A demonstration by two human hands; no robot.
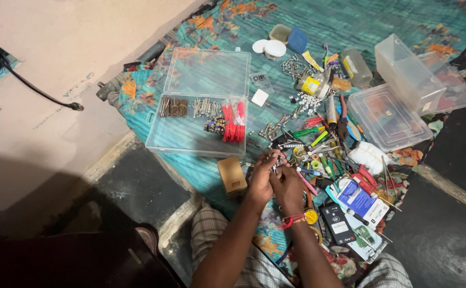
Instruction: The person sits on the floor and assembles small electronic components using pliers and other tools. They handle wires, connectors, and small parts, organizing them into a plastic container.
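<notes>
My left hand (261, 178) and my right hand (288, 185) are pressed together in front of me, fingers curled around several small metal screws or bits (276, 161) held between the fingertips. They hover over a teal floral cloth (211, 170) covered in small parts. A small brown cardboard box (232, 175) lies just left of my left hand. A red thread band circles my right wrist. Past my hands lies an open clear plastic organiser box (190, 140) holding nails, screws and red plastic plugs (233, 121).
A heap of screwdrivers, pliers and loose hardware (323, 144) spreads to the right. Clear plastic containers (403, 90) sit at the far right, small tubs and lids (275, 45) at the back, packaged cards (355, 202) near my right knee. A black cable (35, 88) runs along the wall.
</notes>
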